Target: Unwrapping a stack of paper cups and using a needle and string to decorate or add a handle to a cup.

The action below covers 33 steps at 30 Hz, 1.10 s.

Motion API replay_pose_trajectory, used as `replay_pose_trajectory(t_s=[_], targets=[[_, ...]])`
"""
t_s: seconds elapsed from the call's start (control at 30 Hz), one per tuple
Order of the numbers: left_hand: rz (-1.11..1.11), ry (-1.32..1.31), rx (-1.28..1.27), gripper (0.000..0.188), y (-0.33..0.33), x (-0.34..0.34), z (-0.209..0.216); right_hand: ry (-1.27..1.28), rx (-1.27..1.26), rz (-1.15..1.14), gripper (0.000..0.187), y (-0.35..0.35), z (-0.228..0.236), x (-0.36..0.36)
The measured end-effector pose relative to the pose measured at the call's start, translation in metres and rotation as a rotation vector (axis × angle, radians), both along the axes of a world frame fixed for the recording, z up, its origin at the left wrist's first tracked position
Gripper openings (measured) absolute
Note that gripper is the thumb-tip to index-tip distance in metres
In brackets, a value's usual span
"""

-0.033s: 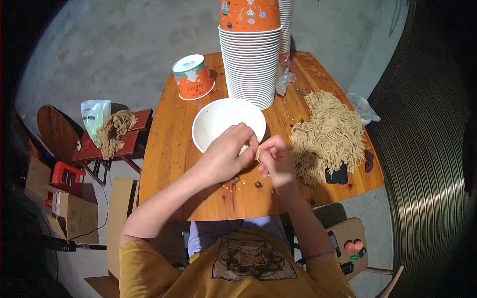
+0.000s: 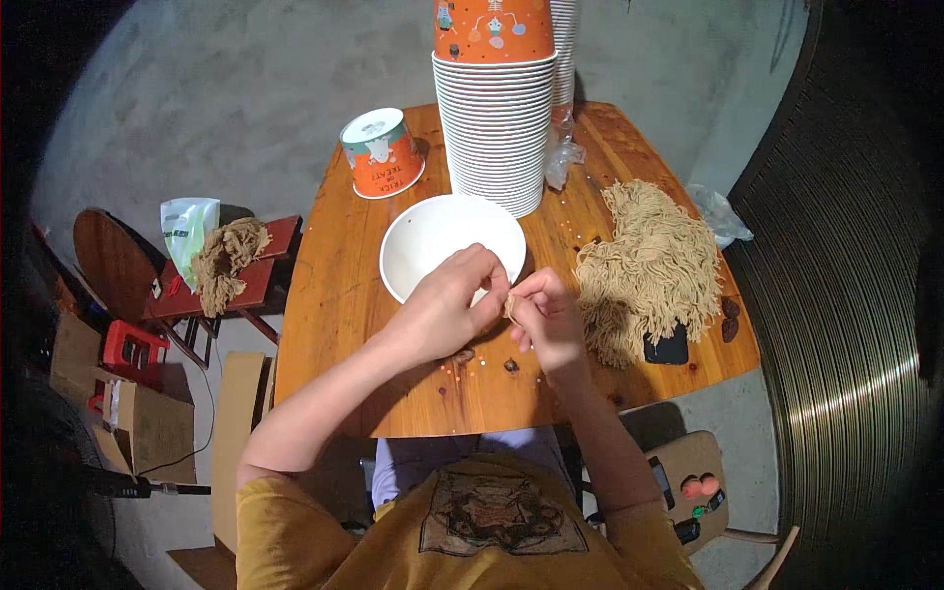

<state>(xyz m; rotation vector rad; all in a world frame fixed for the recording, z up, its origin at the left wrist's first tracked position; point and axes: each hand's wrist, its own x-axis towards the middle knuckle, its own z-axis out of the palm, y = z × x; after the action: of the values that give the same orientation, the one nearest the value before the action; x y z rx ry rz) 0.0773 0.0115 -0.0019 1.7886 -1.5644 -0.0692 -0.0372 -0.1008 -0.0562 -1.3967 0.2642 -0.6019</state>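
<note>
Just at the near right rim of a white paper tub [image 2: 411, 241], my two hands meet. My left hand [image 2: 454, 300] is closed in a pinch, its fingertips by the rim. Opposite it, my right hand [image 2: 547, 320] pinches a short bit of tan cord [image 2: 510, 307], which seems to run to the left fingertips as well. Whether the cord passes through the tub's wall is hidden by my fingers. The tub's mouth faces up toward me. To the right lies a large heap of tan cords [image 2: 654, 261] with loose ends.
A tall stack of nested tubs [image 2: 497, 128] stands behind, and one orange tub [image 2: 385, 162] sits upside down to its left. A black phone [image 2: 667, 346] touches the cord heap. Small beads [image 2: 460, 372] dot the wooden table [image 2: 329, 324]. More cord [image 2: 228, 261] rests on a red stool [image 2: 280, 239].
</note>
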Motion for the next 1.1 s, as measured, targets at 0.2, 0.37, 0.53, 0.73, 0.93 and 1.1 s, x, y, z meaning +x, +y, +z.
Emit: replay_pose_trajectory(t_s=[0.2, 0.37, 0.53, 0.73, 0.93, 1.1], targets=[[0.044, 0.372, 0.114, 0.007, 0.001, 0.002, 0.010, 0.007, -0.009, 0.018, 0.006, -0.004, 0.001, 0.000], [-0.025, 0.133, 0.039, 0.009, -0.002, -0.001, 0.010, -0.042, -0.065, 0.018, 0.006, -0.005, -0.001, -0.001], [-0.014, 0.008, 0.032, 0.008, -0.004, -0.001, 0.008, -0.018, -0.051, 0.012, 0.007, -0.005, 0.001, -0.003], [-0.009, 0.039, 0.016, 0.008, -0.004, 0.000, 0.007, -0.050, -0.417, -0.169, 0.010, -0.008, -0.001, -0.006], [0.000, 0.059, 0.016, 0.008, -0.005, -0.001, 0.007, -0.054, -0.738, -0.315, 0.014, -0.006, 0.001, -0.003], [0.023, 0.111, 0.035, 0.010, -0.004, -0.002, 0.004, -0.076, -0.716, -0.276, 0.010, -0.006, 0.000, -0.001]])
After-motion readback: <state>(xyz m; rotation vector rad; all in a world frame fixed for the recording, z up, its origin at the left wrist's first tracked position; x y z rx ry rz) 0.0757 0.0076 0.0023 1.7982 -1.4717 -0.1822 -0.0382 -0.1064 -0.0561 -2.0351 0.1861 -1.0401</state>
